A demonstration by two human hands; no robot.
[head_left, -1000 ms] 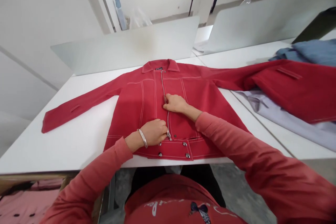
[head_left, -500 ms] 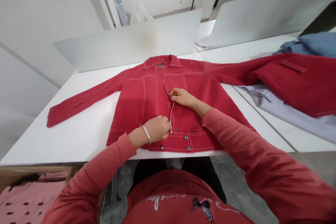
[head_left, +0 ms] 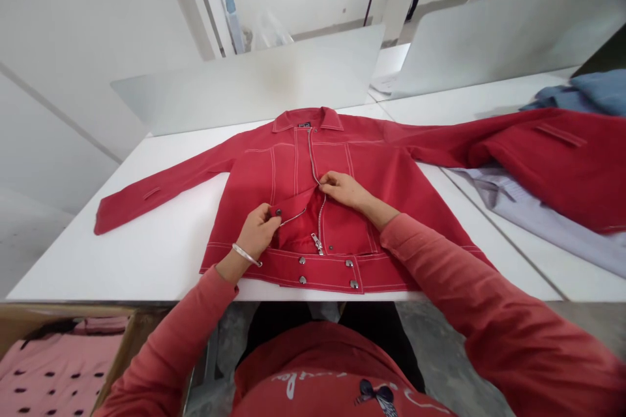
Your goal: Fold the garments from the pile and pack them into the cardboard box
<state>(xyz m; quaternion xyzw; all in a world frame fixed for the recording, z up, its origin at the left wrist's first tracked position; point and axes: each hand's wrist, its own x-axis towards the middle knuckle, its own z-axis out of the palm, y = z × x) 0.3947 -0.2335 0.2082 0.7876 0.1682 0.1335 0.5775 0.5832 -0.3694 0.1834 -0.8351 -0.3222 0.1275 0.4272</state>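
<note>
A red jacket (head_left: 381, 182) with white stitching lies face up, its collar away from me. My left hand (head_left: 257, 228), closed, pinches the edge of the left front flap (head_left: 296, 208) beside a snap and folds it back to the left. Inside the gap, red lining shows. Closed fingertips of my right hand (head_left: 340, 187) pinch the zipper (head_left: 320, 215) halfway up the front. The silver zipper pull (head_left: 317, 243) lies at the bottom of the zipper, touched by neither hand. Metal snaps (head_left: 350, 263) sit on the waistband.
The jacket rests on a white table (head_left: 161, 247) with a low pale divider (head_left: 244, 85) behind. Light grey cloth (head_left: 518, 202) lies under the right sleeve, and blue folded cloth (head_left: 587, 91) sits behind it. A cardboard box (head_left: 120, 352) holding pink garments (head_left: 59, 371) stands below left.
My left hand has left the zipper's bottom end and moved up and left, drawing the front flap open. My right hand has stayed at the zipper.
</note>
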